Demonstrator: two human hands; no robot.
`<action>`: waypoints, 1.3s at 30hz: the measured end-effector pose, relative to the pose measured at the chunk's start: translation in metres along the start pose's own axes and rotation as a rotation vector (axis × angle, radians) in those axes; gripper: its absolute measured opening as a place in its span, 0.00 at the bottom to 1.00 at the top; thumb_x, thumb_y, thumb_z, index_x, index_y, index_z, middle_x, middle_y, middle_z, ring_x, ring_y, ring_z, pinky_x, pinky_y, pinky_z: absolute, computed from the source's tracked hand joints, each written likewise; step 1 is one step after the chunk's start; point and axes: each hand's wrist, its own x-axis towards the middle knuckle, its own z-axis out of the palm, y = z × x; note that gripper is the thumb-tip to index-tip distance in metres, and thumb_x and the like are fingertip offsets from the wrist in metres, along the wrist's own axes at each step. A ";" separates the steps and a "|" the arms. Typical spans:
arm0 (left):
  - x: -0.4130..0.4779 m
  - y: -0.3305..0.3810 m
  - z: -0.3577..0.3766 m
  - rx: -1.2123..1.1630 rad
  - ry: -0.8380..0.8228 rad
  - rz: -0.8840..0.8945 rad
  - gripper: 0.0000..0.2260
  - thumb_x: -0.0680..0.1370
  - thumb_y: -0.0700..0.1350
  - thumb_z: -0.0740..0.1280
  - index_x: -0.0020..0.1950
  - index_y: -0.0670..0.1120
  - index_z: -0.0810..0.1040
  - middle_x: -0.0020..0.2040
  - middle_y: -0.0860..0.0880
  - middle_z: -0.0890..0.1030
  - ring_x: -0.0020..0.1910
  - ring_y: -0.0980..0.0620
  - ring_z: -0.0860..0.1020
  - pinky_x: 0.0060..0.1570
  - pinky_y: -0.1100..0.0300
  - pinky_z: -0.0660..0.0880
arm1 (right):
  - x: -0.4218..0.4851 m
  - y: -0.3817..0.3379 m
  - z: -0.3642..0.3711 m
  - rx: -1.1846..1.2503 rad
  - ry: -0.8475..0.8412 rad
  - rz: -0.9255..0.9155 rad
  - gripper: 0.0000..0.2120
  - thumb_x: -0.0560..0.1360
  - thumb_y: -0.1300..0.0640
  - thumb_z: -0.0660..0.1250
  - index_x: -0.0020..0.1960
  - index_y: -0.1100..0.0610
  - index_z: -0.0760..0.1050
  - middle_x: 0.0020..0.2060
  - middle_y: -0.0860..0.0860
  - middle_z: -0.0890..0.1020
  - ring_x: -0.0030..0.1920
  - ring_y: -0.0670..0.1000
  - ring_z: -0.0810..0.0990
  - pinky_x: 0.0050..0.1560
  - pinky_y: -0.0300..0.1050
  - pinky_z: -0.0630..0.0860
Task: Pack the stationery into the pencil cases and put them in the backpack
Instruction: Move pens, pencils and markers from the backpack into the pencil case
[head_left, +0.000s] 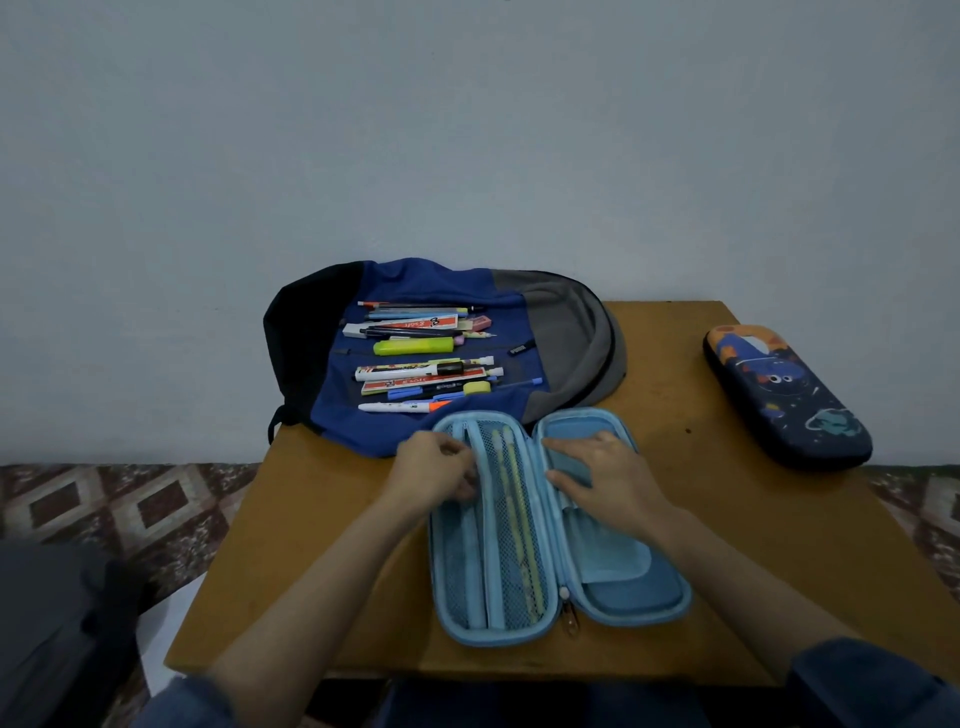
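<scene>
A light blue pencil case (631, 603) lies open flat on the wooden table (753, 545). Its left half has a mesh pocket with yellow pencils (514, 509) behind it. My left hand (436, 473) has its fingers curled at the left edge of that mesh flap, pinching it. My right hand (602, 478) rests flat with spread fingers on the right half. Behind the case a blue, grey and black backpack (561, 322) lies flat, and several pens, highlighters and erasers (426, 358) are spread on top of it. A second, dark space-print pencil case (784, 395) lies zipped at the right.
The table is small, and its front edge is close to my sleeves. A patterned floor (130, 499) shows on both sides, and a plain wall stands right behind the backpack. A dark shape (57, 623) sits at the lower left.
</scene>
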 end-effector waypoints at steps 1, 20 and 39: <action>0.005 0.001 -0.008 0.018 0.049 0.038 0.04 0.78 0.38 0.63 0.45 0.41 0.77 0.38 0.44 0.80 0.32 0.50 0.78 0.42 0.55 0.80 | 0.000 0.001 0.001 0.008 0.019 -0.006 0.23 0.78 0.44 0.60 0.72 0.47 0.64 0.62 0.45 0.77 0.61 0.49 0.69 0.59 0.41 0.66; 0.139 0.002 -0.074 0.864 0.140 0.208 0.18 0.80 0.43 0.57 0.70 0.45 0.68 0.69 0.42 0.71 0.67 0.41 0.67 0.69 0.42 0.60 | 0.006 0.006 0.018 0.124 0.215 -0.015 0.27 0.70 0.37 0.53 0.61 0.48 0.77 0.45 0.45 0.82 0.48 0.47 0.74 0.52 0.42 0.69; 0.129 0.001 -0.072 0.942 0.447 0.439 0.12 0.80 0.45 0.60 0.57 0.42 0.79 0.54 0.42 0.77 0.58 0.42 0.71 0.56 0.50 0.63 | 0.002 0.002 0.015 0.122 0.171 0.006 0.29 0.70 0.35 0.51 0.65 0.46 0.74 0.48 0.44 0.82 0.49 0.45 0.72 0.48 0.37 0.66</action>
